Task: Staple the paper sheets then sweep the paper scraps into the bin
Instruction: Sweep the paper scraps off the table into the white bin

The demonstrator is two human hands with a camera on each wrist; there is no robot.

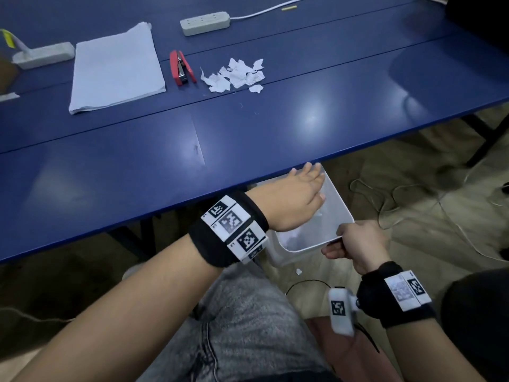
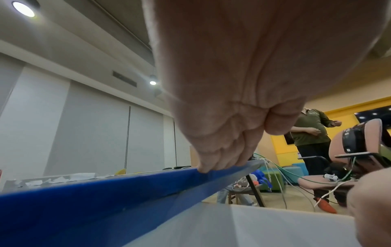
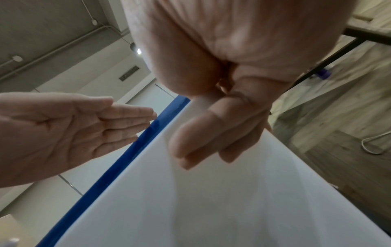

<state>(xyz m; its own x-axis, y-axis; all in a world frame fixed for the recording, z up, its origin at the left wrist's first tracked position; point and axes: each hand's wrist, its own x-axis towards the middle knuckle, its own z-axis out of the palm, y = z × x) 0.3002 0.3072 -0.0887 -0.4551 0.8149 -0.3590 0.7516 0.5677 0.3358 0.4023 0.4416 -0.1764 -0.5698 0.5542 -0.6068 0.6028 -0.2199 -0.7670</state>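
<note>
My right hand [image 1: 355, 244] grips the bin [image 1: 341, 216] rim below the counter [image 1: 248, 133] near edge; my left hand [image 1: 292, 199], flat and released, hovers above it. Scraps [image 1: 237, 75] lie mid-counter. Right wrist view alone shows my left palm.

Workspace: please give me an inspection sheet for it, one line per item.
Surface: blue table, glossy with light glare.
Job's things: paper stack; red stapler beside it; scraps piled on the table; white bin at the table edge, some scraps inside.
Clutter: one scrap on the floor.
Grippers: left hand flat over the bin, fingertips at the table edge; right hand grips the bin rim.
Cables: two power strips; wires on the floor.
Surroundings: a person stands near chairs.
</note>
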